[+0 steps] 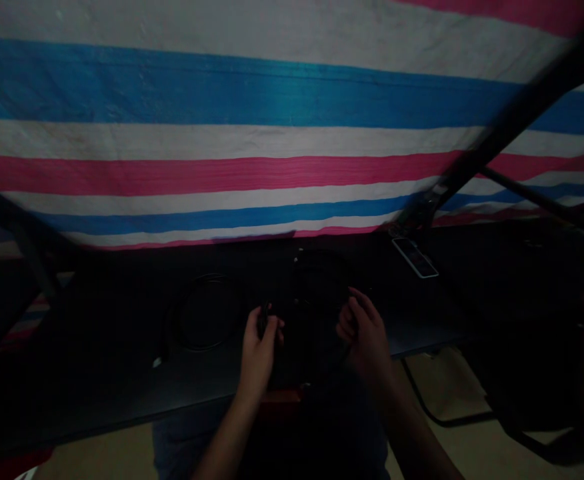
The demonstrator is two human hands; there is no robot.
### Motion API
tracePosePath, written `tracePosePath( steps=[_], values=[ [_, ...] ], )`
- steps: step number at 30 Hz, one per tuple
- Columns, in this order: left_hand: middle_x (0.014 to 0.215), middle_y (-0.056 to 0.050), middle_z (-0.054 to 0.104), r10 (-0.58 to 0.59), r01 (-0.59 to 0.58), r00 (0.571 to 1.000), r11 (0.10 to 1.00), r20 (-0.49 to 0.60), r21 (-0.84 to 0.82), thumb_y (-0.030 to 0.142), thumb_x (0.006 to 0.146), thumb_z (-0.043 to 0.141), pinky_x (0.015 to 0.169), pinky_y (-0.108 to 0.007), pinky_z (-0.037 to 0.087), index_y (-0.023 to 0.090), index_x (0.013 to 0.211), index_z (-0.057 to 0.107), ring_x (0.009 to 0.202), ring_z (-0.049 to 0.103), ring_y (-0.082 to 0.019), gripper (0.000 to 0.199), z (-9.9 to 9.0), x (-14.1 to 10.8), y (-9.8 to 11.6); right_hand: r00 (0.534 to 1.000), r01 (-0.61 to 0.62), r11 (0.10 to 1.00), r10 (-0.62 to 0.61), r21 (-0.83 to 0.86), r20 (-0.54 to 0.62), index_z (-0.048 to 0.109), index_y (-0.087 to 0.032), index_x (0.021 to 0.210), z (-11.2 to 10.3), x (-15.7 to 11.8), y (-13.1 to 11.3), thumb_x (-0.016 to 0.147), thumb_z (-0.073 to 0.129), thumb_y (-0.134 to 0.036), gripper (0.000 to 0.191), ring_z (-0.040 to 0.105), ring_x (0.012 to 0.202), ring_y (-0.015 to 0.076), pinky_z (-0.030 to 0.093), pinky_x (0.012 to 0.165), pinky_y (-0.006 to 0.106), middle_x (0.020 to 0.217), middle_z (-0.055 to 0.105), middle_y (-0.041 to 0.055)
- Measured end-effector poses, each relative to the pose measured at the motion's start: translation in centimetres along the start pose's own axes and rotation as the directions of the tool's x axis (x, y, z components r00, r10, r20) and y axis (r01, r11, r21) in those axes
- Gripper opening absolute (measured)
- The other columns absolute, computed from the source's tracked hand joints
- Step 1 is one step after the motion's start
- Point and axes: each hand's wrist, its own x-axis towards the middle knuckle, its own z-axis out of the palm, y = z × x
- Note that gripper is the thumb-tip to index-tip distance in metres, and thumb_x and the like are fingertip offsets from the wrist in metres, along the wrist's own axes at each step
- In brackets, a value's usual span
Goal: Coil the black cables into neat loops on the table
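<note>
My left hand [261, 337] is closed around a black cable [263, 321], a short dark length of which shows between thumb and fingers. To its right, my right hand [365, 327] is also closed, fingertips pinched, with a dark strand of cable [346, 353] hanging below it. Whether both hands hold one and the same cable is lost in the dark. Left of my left hand lies a coiled black cable [207, 348] with a light metal plug [157, 362]. Small pale connector ends [299, 255] show beyond and between my hands.
The black table [107, 373] is dimly lit. A phone [416, 259] lies at the right, beside a dark slanting post [492, 137]. Striped sheeting [272, 93] hangs behind the table. A dark chair frame [452, 421] stands on the floor at lower right.
</note>
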Motion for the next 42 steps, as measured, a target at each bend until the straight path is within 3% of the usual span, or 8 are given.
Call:
tracePosePath(
  steps=[5, 10, 14, 20, 27, 32, 37, 42],
  values=[
    [0.121, -0.013, 0.070, 0.257, -0.308, 0.948, 0.891, 0.190, 0.332, 0.026, 0.094, 0.053, 0.097, -0.043, 0.053, 0.018, 0.138, 0.049, 0.105, 0.070, -0.024, 0.045, 4.9, 5.6, -0.7, 0.963, 0.223, 0.968, -0.237, -0.116, -0.127, 0.066, -0.020, 0.110, -2.9, 5.9, 0.2, 0.075, 0.077, -0.042, 0.044, 0.051, 0.055, 0.0092, 0.048, 0.052, 0.025, 0.075, 0.061, -0.0034],
    [0.150, -0.024, 0.051, 0.381, -0.465, 0.885, 0.686, 0.269, 0.559, 0.020, 0.093, 0.052, 0.121, -0.054, 0.031, 0.010, 0.144, 0.048, 0.145, 0.042, -0.035, 0.052, 9.0, 10.5, -1.3, 0.871, 0.366, 0.753, -0.484, -0.547, -0.084, 0.068, -0.014, 0.119, -4.9, 12.1, 0.5, 0.084, 0.057, -0.050, 0.051, 0.069, 0.095, 0.0237, 0.056, 0.090, 0.046, 0.105, 0.072, 0.0125],
    [0.155, -0.027, 0.042, 0.380, -0.469, 0.882, 0.641, 0.280, 0.607, 0.021, 0.091, 0.057, 0.122, -0.062, 0.024, 0.008, 0.141, 0.050, 0.150, 0.032, -0.040, 0.053, 8.5, 11.2, -3.1, 0.840, 0.390, 0.589, -0.543, -0.707, 0.011, 0.075, -0.011, 0.105, -6.4, 13.1, 1.3, 0.079, 0.062, -0.043, 0.043, 0.059, 0.121, 0.0321, 0.040, 0.112, 0.051, 0.125, 0.068, 0.0210],
    [0.162, -0.026, 0.032, 0.418, -0.543, 0.834, 0.504, 0.360, 0.672, 0.028, 0.097, 0.049, 0.123, -0.057, 0.026, 0.010, 0.149, 0.040, 0.151, 0.030, -0.035, 0.055, 7.1, 9.9, -4.8, 0.812, 0.319, 0.460, -0.584, -0.828, -0.012, 0.064, -0.002, 0.130, -9.6, 11.1, 3.6, 0.089, 0.047, -0.049, 0.064, 0.048, 0.137, 0.0373, 0.032, 0.116, 0.056, 0.143, 0.054, 0.0290],
    [0.166, -0.023, 0.023, 0.390, -0.498, 0.866, 0.620, 0.312, 0.606, 0.027, 0.094, 0.054, 0.123, -0.060, 0.024, 0.014, 0.148, 0.041, 0.154, 0.020, -0.037, 0.057, 7.5, 6.9, -4.4, 0.840, 0.320, 0.423, -0.540, -0.848, 0.048, 0.058, -0.009, 0.140, -8.1, 11.5, 5.9, 0.096, 0.039, -0.056, 0.067, 0.044, 0.141, 0.0346, 0.033, 0.117, 0.053, 0.149, 0.051, 0.0235],
    [0.140, -0.014, 0.062, 0.472, -0.534, 0.844, 0.786, 0.255, 0.312, 0.027, 0.099, 0.050, 0.113, -0.045, 0.045, 0.021, 0.134, 0.055, 0.131, 0.058, -0.025, 0.036, 2.5, 3.7, -0.7, 0.811, 0.312, 0.399, -0.585, -0.862, 0.022, 0.055, -0.008, 0.141, -6.7, 9.4, 5.4, 0.096, 0.042, -0.056, 0.067, 0.030, 0.149, 0.0383, 0.028, 0.117, 0.058, 0.158, 0.035, 0.0264],
    [0.123, -0.011, 0.070, 0.573, -0.417, 0.815, 0.682, -0.084, 0.601, 0.034, 0.097, 0.053, 0.107, -0.044, 0.048, 0.018, 0.120, 0.064, 0.118, 0.064, -0.026, 0.030, -9.5, 5.7, 3.6, 0.689, 0.530, 0.351, -0.709, -0.772, 0.151, 0.067, -0.015, 0.115, -4.6, 3.7, 6.8, 0.097, 0.050, -0.034, 0.032, 0.050, 0.133, 0.0323, 0.038, 0.111, 0.052, 0.139, 0.054, 0.0210],
    [0.121, -0.015, 0.070, 0.555, -0.123, 0.810, 0.479, -0.191, 0.869, 0.041, 0.090, 0.058, 0.101, -0.046, 0.050, 0.014, 0.122, 0.064, 0.113, 0.066, -0.031, 0.042, -18.6, 9.0, 4.4, 0.818, 0.561, 0.545, -0.252, -0.623, 0.517, 0.069, -0.020, 0.100, -1.4, 1.2, 9.7, 0.099, 0.047, -0.029, 0.024, 0.068, 0.087, 0.0227, 0.054, 0.083, 0.039, 0.095, 0.070, 0.0086]
  ],
)
